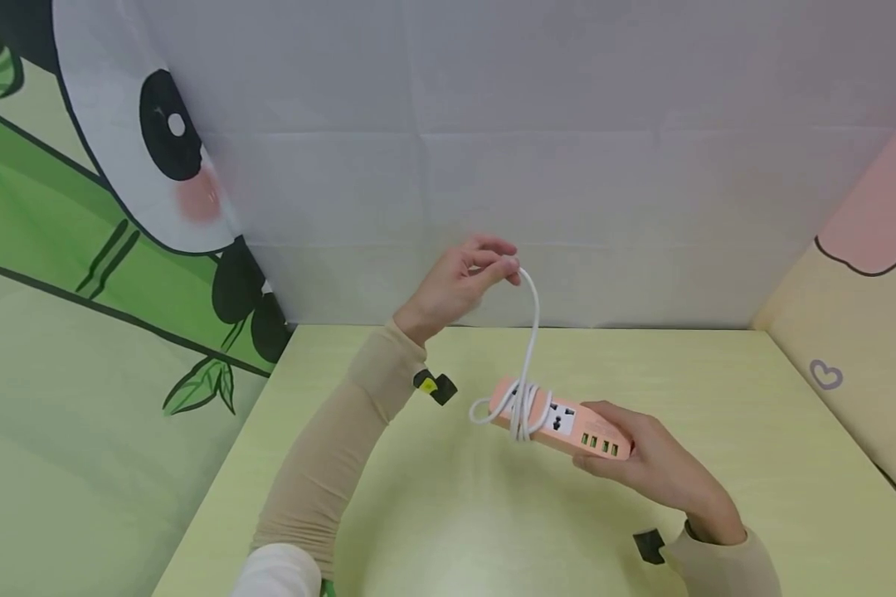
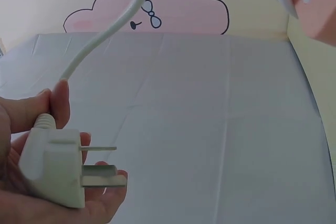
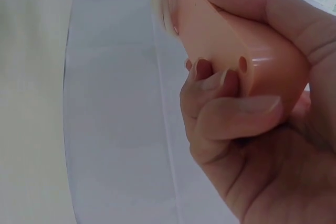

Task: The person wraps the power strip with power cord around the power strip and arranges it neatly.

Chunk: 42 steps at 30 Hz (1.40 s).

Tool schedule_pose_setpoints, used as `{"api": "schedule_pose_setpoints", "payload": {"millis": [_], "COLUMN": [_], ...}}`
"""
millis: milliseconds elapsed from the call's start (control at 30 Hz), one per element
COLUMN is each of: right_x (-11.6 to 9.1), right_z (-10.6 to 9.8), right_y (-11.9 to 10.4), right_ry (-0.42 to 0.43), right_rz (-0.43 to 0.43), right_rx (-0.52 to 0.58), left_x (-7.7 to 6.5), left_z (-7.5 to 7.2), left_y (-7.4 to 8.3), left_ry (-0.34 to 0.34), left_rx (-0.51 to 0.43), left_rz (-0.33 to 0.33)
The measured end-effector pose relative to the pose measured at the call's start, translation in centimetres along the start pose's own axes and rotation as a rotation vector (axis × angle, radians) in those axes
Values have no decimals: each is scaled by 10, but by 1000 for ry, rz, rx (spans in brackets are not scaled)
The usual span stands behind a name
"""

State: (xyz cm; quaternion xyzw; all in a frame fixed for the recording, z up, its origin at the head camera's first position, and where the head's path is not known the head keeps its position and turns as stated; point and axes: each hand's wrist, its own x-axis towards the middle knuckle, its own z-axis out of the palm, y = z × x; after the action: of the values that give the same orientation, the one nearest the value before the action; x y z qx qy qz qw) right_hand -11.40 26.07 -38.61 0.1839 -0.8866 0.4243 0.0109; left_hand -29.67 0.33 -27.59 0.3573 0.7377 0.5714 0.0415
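My right hand grips one end of a pink power strip, holding it tilted above the table with its sockets and USB ports facing up. A white cord is wound several times around the strip's other end. From the coils the cord rises to my left hand, whose thumb and finger pinch it just behind the plug. In the left wrist view the plug lies against the palm side, its metal prongs pointing away to the right. Fingers of the right hand curl under the strip's rounded end in the right wrist view.
The pale yellow table spreads beneath both hands. A plain grey cloth wall stands at its back edge. Printed panels, one with green bamboo on the left and one pink and cream on the right, flank it.
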Motion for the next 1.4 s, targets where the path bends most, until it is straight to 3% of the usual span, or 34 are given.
{"api": "schedule_pose_setpoints", "payload": {"millis": [200, 567, 900, 1133, 1400], "right_x": [-1, 1, 3, 1, 1], "right_z": [-1, -7, -14, -16, -15], "right_y": [1, 6, 11, 10, 10], "right_ry": [-28, -67, -100, -88, -105], "right_rz": [-9, -83, -106, -143, -135], "right_rx": [28, 85, 150, 163, 201], "left_x": [4, 9, 12, 8, 3], "left_z": [5, 12, 20, 23, 34], "left_y": [-8, -33, -51, -64, -72], "left_ry": [-1, 16, -12, -24, -74], "left_rx": [15, 47, 96, 97, 119], "left_rz": [-28, -142, -227, -293, -294]}}
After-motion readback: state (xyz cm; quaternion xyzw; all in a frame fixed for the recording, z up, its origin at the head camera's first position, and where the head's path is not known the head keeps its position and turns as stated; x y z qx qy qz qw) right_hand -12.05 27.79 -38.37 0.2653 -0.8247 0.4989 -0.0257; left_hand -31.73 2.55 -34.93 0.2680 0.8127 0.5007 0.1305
